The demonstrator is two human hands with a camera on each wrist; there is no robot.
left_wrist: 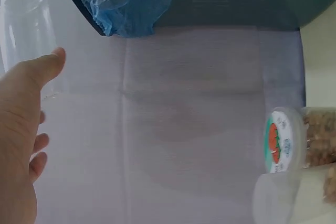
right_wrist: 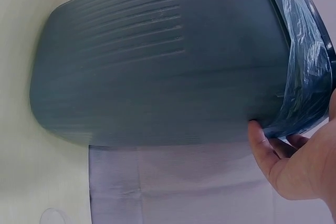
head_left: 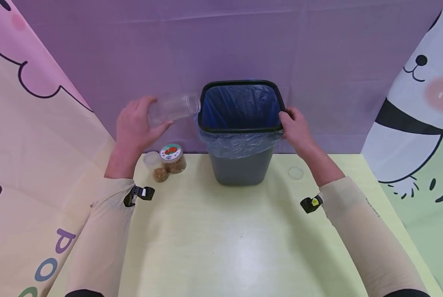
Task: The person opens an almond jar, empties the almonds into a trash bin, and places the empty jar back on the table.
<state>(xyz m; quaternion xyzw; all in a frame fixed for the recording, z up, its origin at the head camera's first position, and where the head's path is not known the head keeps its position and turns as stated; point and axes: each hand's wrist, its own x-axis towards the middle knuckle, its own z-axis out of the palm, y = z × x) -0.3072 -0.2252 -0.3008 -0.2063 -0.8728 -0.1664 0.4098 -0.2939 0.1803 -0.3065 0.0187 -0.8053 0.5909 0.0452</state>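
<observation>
Left hand [head_left: 136, 123] grips clear jar [head_left: 174, 108] tilted sideways, its ribbed end just beside bin [head_left: 241, 169]; right hand [head_left: 297, 130] holds bin's rim, head view. Left wrist view: jar lies beyond palm, thumb against it. Right wrist view: fingers curl at bin's lined edge.

Head view bright, with soft shadows and glare on the worktop [head_left: 214, 231] at lower centre; wrist views dimmer.

L backdrop [head_left: 31, 144] has a skewed purple P-like letter [head_left: 66, 234], blue O [head_left: 37, 274] & partial green letter [head_left: 29, 289], cut off at btm. Jar lid label [head_left: 171, 151]: red pic w/ tiny chars, illegible. R sleeve [head_left: 358, 231] print unreadable too
</observation>
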